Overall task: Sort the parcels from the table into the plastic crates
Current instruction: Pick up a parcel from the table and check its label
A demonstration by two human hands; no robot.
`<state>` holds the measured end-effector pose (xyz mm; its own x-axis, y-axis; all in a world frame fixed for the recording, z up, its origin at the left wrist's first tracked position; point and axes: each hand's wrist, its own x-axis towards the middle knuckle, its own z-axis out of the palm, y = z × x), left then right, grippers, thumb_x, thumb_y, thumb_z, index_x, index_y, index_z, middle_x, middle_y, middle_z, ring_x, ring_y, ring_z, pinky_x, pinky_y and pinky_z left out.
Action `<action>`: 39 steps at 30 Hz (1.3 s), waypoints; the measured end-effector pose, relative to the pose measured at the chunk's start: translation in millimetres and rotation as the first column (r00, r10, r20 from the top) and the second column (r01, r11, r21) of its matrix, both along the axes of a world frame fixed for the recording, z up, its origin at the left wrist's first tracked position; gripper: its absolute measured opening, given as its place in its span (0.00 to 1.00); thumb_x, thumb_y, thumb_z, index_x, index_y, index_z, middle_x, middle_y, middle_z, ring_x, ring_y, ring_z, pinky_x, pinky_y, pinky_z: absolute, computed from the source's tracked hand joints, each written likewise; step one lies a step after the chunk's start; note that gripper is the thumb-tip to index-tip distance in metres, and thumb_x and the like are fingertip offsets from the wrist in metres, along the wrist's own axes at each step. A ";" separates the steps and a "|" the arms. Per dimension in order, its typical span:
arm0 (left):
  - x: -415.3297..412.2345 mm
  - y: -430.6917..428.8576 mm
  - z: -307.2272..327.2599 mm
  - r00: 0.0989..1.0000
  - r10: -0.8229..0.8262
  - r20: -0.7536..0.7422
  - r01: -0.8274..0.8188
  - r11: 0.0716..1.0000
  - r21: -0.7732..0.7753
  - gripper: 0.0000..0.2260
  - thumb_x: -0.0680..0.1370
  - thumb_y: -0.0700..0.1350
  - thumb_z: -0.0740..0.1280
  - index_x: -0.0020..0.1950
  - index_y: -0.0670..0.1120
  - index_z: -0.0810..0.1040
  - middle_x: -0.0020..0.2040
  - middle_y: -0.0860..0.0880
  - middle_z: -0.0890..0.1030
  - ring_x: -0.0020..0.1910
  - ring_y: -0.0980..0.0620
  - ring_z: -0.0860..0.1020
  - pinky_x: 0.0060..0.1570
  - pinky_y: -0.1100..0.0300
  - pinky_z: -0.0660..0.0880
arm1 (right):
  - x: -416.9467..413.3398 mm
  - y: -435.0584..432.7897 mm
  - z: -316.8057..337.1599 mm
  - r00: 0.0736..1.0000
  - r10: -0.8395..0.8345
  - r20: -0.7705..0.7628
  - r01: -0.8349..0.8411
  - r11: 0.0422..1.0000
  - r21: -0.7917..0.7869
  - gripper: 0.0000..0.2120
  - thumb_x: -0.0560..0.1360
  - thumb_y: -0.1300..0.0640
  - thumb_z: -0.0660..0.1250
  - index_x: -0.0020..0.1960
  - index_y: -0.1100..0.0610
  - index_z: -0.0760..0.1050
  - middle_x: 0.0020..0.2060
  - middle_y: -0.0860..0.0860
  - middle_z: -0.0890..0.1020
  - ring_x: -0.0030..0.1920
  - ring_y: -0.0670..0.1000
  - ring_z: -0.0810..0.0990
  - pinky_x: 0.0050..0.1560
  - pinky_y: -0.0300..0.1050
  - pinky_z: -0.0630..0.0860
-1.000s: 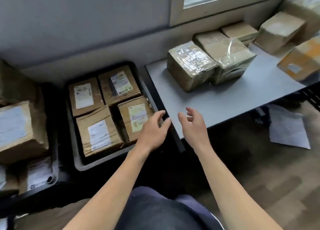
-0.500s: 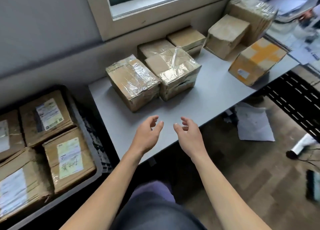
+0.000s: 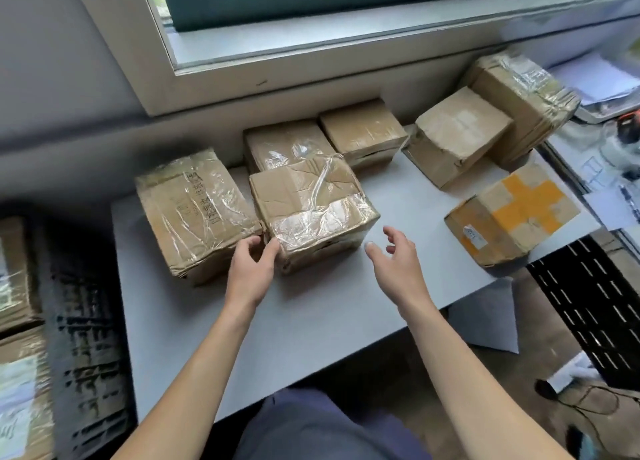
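Several brown cardboard parcels lie on the grey table [image 3: 311, 314]. A tape-wrapped parcel [image 3: 311, 206] sits near the middle, with a longer taped parcel [image 3: 194, 213] touching its left side. My left hand [image 3: 252, 269] touches the front left corner of the middle parcel, thumb on its face and fingers reaching into the gap between the two. My right hand [image 3: 394, 258] hovers open just right of that parcel, apart from it. A parcel with orange tape [image 3: 512, 217] lies at the right edge.
Three more parcels [image 3: 363, 130] stand at the back under the window sill. A dark plastic crate [image 3: 86, 338] with labelled parcels sits left of the table. Papers and a dark slotted panel [image 3: 595, 307] lie to the right on the floor.
The view has swung right from the crate to the table. Both hands have moved forward to the middle taped parcel; the left hand now touches its corner.
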<state>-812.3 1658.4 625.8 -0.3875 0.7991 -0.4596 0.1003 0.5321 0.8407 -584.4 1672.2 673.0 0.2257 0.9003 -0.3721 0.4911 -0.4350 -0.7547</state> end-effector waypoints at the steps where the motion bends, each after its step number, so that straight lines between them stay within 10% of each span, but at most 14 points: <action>1: -2.1 6.4 1.4 1.000 0.024 -0.004 -0.024 1.000 0.005 0.23 0.81 0.54 0.70 0.72 0.42 0.75 0.67 0.49 0.78 0.64 0.53 0.75 0.62 0.61 0.66 | 0.6 11.8 -0.5 1.000 0.019 -0.008 -0.019 1.000 0.003 0.28 0.83 0.50 0.66 0.80 0.52 0.63 0.77 0.51 0.66 0.75 0.50 0.67 0.75 0.49 0.66; 9: 18.8 35.2 0.9 0.995 0.097 0.017 -0.096 0.995 -0.015 0.19 0.81 0.46 0.72 0.70 0.44 0.75 0.62 0.49 0.81 0.61 0.53 0.79 0.61 0.62 0.72 | 7.1 77.9 -16.3 0.967 0.241 -0.083 -0.244 0.970 -0.025 0.29 0.81 0.55 0.67 0.80 0.55 0.63 0.72 0.51 0.68 0.75 0.51 0.68 0.75 0.44 0.63; 19: 102.5 -14.9 2.7 0.910 0.397 -0.122 -0.412 0.900 -0.142 0.11 0.80 0.49 0.71 0.61 0.49 0.79 0.59 0.46 0.82 0.54 0.48 0.81 0.57 0.51 0.79 | 79.1 92.6 -30.4 0.887 0.444 -0.127 -0.462 0.862 -0.209 0.19 0.79 0.52 0.67 0.66 0.53 0.65 0.42 0.52 0.81 0.47 0.53 0.82 0.55 0.53 0.77; 29: 64.9 -85.4 3.5 0.804 0.546 -0.236 -0.589 0.785 -0.192 0.10 0.81 0.50 0.69 0.60 0.48 0.79 0.57 0.48 0.81 0.54 0.48 0.80 0.49 0.53 0.77 | 25.8 59.3 -35.9 0.644 0.736 -0.210 -0.761 0.590 -0.268 0.16 0.79 0.49 0.67 0.65 0.53 0.73 0.47 0.50 0.83 0.53 0.52 0.82 0.57 0.52 0.78; 34: 13.2 -80.0 10.0 0.763 0.517 -0.388 -0.602 0.787 -0.133 0.23 0.82 0.48 0.68 0.76 0.47 0.69 0.71 0.46 0.72 0.68 0.42 0.73 0.69 0.44 0.71 | -25.0 50.0 -34.3 0.609 0.745 -0.272 -0.793 0.580 -0.188 0.24 0.78 0.56 0.67 0.74 0.53 0.71 0.50 0.52 0.84 0.54 0.52 0.82 0.60 0.52 0.79; 39: 35.6 -34.3 22.3 0.632 0.446 -0.634 -0.373 0.892 0.256 0.21 0.78 0.42 0.68 0.71 0.44 0.75 0.71 0.45 0.70 0.71 0.47 0.68 0.70 0.51 0.59 | -29.5 57.6 -37.2 0.664 0.683 -0.306 -0.747 0.627 -0.223 0.23 0.80 0.54 0.67 0.74 0.52 0.72 0.55 0.49 0.83 0.57 0.51 0.82 0.61 0.51 0.80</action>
